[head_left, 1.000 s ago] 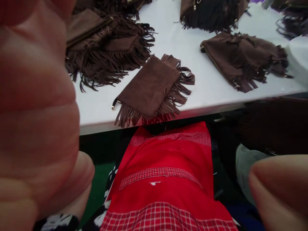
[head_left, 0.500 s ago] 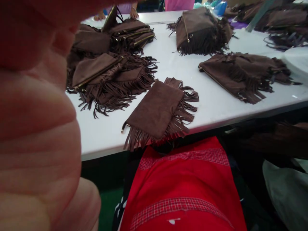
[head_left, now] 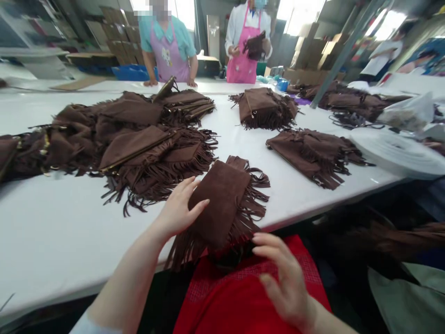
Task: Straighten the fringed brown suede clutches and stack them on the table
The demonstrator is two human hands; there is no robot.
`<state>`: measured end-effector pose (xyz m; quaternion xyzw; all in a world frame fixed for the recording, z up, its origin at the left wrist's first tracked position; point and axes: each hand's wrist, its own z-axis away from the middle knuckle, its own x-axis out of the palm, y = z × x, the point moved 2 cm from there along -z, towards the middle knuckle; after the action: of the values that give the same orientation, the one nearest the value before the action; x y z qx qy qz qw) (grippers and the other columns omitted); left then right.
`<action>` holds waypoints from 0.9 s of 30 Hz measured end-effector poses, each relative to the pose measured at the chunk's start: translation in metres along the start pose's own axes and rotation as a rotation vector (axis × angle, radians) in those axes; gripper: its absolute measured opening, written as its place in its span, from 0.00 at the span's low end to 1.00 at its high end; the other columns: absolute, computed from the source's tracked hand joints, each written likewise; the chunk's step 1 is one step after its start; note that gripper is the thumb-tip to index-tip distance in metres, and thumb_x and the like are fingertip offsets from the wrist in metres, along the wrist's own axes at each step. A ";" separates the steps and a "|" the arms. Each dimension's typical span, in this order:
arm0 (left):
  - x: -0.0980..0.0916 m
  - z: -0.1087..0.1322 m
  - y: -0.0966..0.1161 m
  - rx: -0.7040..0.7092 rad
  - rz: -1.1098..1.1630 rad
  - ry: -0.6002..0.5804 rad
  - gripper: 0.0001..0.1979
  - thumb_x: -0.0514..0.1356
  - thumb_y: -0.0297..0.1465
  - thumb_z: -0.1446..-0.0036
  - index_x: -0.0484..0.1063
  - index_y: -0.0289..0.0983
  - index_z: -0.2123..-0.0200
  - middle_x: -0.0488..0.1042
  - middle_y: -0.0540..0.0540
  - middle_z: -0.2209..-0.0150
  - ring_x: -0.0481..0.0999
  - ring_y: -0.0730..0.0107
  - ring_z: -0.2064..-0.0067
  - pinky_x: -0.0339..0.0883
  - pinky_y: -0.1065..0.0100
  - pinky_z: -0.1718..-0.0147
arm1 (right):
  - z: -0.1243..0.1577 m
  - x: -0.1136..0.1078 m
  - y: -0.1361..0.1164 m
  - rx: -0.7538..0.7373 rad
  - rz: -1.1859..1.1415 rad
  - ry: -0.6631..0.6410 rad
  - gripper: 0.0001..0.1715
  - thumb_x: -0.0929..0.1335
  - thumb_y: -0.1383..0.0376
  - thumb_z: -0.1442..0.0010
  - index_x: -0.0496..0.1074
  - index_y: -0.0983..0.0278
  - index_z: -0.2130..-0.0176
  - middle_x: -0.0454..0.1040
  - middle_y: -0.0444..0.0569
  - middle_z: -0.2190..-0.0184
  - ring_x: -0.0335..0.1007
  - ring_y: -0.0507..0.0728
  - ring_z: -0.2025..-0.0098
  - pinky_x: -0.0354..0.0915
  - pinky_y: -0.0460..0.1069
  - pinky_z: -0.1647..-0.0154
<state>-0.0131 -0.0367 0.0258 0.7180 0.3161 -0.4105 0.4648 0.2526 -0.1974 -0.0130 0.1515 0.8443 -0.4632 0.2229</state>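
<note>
A brown suede fringed pouch (head_left: 222, 204) lies at the near edge of the white table (head_left: 62, 232), its fringe hanging over the edge. My left hand (head_left: 179, 208) rests on the pouch's left side, fingers stretched out flat. My right hand (head_left: 285, 278) hovers just below the table edge, over my red apron (head_left: 236, 301), fingers spread and holding nothing, close to the hanging fringe.
A large heap of the same brown fringed pouches (head_left: 132, 134) covers the table's left and middle. Smaller piles (head_left: 313, 153) (head_left: 264, 106) lie to the right and behind. White stacked material (head_left: 396, 150) sits at the right. Two people in aprons (head_left: 167, 46) (head_left: 246, 41) stand at the far side.
The view has lifted from my lap to the whole table. My left hand, earlier a blur close to the camera, now lies on the pouch; my right hand has come in below the edge.
</note>
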 end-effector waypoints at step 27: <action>0.053 0.003 0.001 -0.130 -0.232 0.007 0.29 0.51 0.46 0.35 0.62 0.36 0.37 0.61 0.36 0.35 0.62 0.52 0.36 0.58 0.54 0.37 | 0.024 0.073 0.033 0.207 0.110 -0.345 0.19 0.67 0.66 0.41 0.73 0.62 0.49 0.75 0.55 0.51 0.71 0.62 0.47 0.67 0.57 0.44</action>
<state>0.0113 -0.0365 -0.0212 0.6465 0.4247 -0.4375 0.4586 0.2109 -0.1973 -0.0857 0.1377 0.7320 -0.5536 0.3725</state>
